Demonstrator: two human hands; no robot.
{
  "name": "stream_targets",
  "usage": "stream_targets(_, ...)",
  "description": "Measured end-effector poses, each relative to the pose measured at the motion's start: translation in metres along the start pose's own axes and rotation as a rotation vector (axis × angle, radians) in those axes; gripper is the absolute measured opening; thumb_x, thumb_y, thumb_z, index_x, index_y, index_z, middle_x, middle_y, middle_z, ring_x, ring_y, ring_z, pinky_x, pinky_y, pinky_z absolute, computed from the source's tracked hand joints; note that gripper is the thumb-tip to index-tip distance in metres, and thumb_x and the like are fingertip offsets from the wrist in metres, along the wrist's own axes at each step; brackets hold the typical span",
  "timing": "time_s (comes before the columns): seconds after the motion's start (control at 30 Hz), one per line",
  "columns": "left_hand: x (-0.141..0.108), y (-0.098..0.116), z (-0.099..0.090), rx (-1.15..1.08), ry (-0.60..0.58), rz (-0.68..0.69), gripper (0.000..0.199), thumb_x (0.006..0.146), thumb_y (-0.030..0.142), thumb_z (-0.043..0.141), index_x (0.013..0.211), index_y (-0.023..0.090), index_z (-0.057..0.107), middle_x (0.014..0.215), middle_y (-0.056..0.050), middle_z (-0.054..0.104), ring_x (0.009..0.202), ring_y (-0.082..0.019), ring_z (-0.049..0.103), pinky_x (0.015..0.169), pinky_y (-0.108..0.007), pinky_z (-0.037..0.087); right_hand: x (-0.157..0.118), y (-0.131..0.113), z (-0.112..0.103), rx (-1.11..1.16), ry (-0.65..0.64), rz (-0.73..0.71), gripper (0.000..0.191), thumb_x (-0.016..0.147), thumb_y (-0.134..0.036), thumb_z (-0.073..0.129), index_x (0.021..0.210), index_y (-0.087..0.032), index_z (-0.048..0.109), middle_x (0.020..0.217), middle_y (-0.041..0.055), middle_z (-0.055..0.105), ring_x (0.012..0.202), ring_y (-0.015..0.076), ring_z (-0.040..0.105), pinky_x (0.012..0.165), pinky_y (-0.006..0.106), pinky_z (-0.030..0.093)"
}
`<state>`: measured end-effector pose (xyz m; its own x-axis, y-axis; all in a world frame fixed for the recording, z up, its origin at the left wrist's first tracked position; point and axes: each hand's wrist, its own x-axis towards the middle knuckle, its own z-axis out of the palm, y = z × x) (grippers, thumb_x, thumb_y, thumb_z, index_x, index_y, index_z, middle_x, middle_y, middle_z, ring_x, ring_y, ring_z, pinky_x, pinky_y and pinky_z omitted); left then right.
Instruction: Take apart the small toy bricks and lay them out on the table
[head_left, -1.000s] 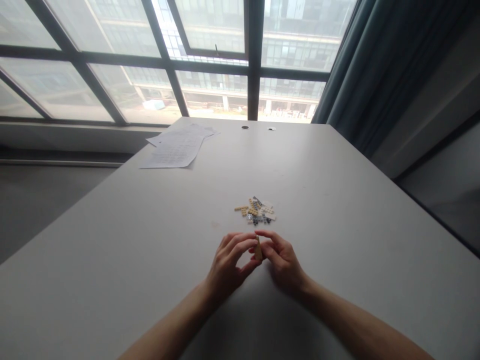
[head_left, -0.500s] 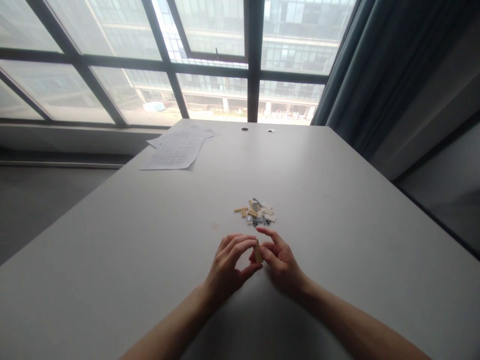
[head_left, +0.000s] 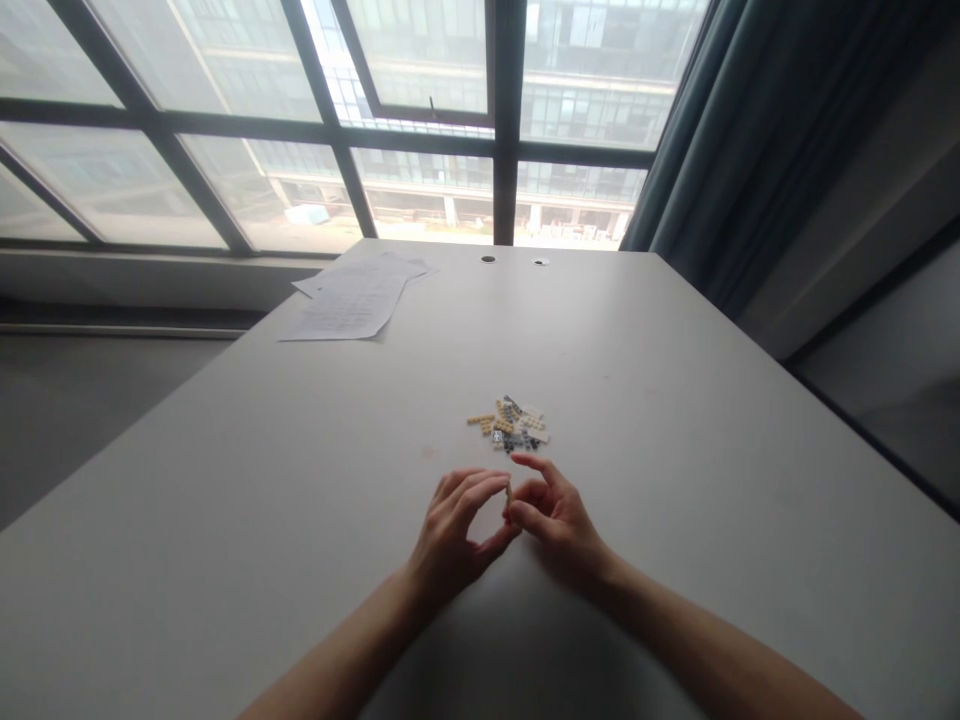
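Observation:
A small tan piece [head_left: 509,493] stands on edge between my two hands, above the near part of the white table. My left hand [head_left: 459,520] grips it at its ends, with the thumb below and the fingertips on top. The thumb and curled fingers of my right hand [head_left: 559,520] pinch it from the right, while the right index finger stretches out toward the pile. Just beyond my fingers lies a loose pile of small building bricks [head_left: 510,424] in tan, white and grey.
The white table [head_left: 225,520] stretches forward to large windows. Several printed paper sheets [head_left: 352,300] lie at its far left. Two round holes sit near the far edge. A dark blue curtain [head_left: 705,150] hangs at the right.
The tan piece has turned and now shows a narrower side. My right thumb has shifted slightly left over it, and my left hand has hardly moved.

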<state>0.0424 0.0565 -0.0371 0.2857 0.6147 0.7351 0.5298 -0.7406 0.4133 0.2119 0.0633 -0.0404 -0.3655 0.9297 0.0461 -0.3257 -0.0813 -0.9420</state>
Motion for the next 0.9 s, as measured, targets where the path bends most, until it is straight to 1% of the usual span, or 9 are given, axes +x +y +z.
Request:
stream_targets(0.1, 0.0008, 0.0001, 0.0001, -0.008, -0.017, 0.004, 0.048, 0.074, 0.017, 0.071, 0.118, 0.02, 0.051, 0.105, -0.01, 0.067, 0.101, -0.022, 0.06, 0.086, -0.037, 0.051, 0.0005, 0.0016, -0.0006, -0.099, 0.057, -0.048, 0.054, 0.074, -0.022, 0.072, 0.122, -0.023, 0.048, 0.07, -0.0053, 0.058, 0.064, 0.0112, 0.056, 0.065, 0.026, 0.046)
stream_targets(0.2, 0.0005, -0.0009, 0.0001, -0.008, -0.025, 0.007, 0.047, 0.074, 0.016, 0.07, 0.117, 0.02, 0.051, 0.106, -0.01, 0.067, 0.101, -0.021, 0.06, 0.086, -0.036, 0.051, 0.0007, 0.0026, -0.0012, -0.178, 0.083, -0.078, 0.054, 0.072, -0.023, 0.074, 0.121, -0.023, 0.05, 0.068, -0.0062, 0.056, 0.062, 0.0108, 0.054, 0.064, 0.025, 0.045)
stream_targets(0.37, -0.0009, -0.0035, 0.0008, 0.034, -0.031, 0.004, 0.048, 0.075, 0.015, 0.068, 0.119, 0.02, 0.049, 0.108, -0.01, 0.065, 0.102, -0.022, 0.058, 0.087, -0.037, 0.05, 0.0002, 0.0034, -0.0013, -0.279, 0.126, -0.127, 0.062, 0.067, -0.023, 0.079, 0.122, -0.025, 0.05, 0.072, -0.0052, 0.058, 0.064, 0.0118, 0.055, 0.064, 0.026, 0.046)
stream_targets(0.4, -0.0012, -0.004, 0.001, 0.047, -0.032, -0.005, 0.049, 0.075, 0.015, 0.068, 0.119, 0.02, 0.049, 0.108, -0.01, 0.065, 0.103, -0.022, 0.058, 0.087, -0.038, 0.049, -0.0001, 0.0031, -0.0009, -0.309, 0.141, -0.137, 0.06, 0.067, -0.023, 0.079, 0.121, -0.025, 0.051, 0.073, -0.0047, 0.058, 0.065, 0.0121, 0.056, 0.064, 0.026, 0.047)
stream_targets(0.5, -0.002, -0.0045, 0.0011, 0.086, -0.037, -0.025, 0.047, 0.076, 0.015, 0.067, 0.119, 0.02, 0.049, 0.107, -0.01, 0.065, 0.102, -0.022, 0.057, 0.088, -0.038, 0.048, -0.0016, 0.0012, 0.0012, -0.397, 0.154, -0.146, 0.044, 0.071, -0.022, 0.074, 0.111, -0.023, 0.058, 0.073, -0.0031, 0.059, 0.066, 0.0127, 0.057, 0.064, 0.026, 0.049)
stream_targets(0.57, -0.002, -0.0045, 0.0007, 0.107, -0.047, -0.022, 0.045, 0.077, 0.015, 0.066, 0.119, 0.021, 0.05, 0.107, -0.009, 0.065, 0.102, -0.022, 0.057, 0.088, -0.038, 0.048, -0.0024, -0.0005, 0.0027, -0.429, 0.151, -0.143, 0.037, 0.072, -0.019, 0.071, 0.107, -0.022, 0.059, 0.073, -0.0024, 0.061, 0.065, 0.013, 0.059, 0.063, 0.026, 0.049)
stream_targets(0.77, -0.0013, -0.0035, 0.0004, 0.112, -0.072, -0.017, 0.044, 0.077, 0.018, 0.066, 0.118, 0.021, 0.049, 0.106, -0.009, 0.065, 0.101, -0.023, 0.058, 0.086, -0.038, 0.047, -0.0032, -0.0017, 0.004, -0.374, 0.125, -0.11, 0.033, 0.079, -0.018, 0.061, 0.112, -0.022, 0.055, 0.076, -0.0003, 0.064, 0.067, 0.0145, 0.061, 0.066, 0.028, 0.05)
stream_targets(0.9, 0.0, -0.006, 0.0001, 0.079, -0.075, -0.046, 0.043, 0.077, 0.019, 0.067, 0.116, 0.022, 0.05, 0.106, -0.01, 0.064, 0.1, -0.023, 0.058, 0.086, -0.038, 0.048, -0.0031, 0.0011, 0.0033, -0.376, 0.127, -0.104, 0.036, 0.079, -0.019, 0.06, 0.114, -0.022, 0.053, 0.076, -0.0003, 0.064, 0.067, 0.0147, 0.061, 0.066, 0.028, 0.049)
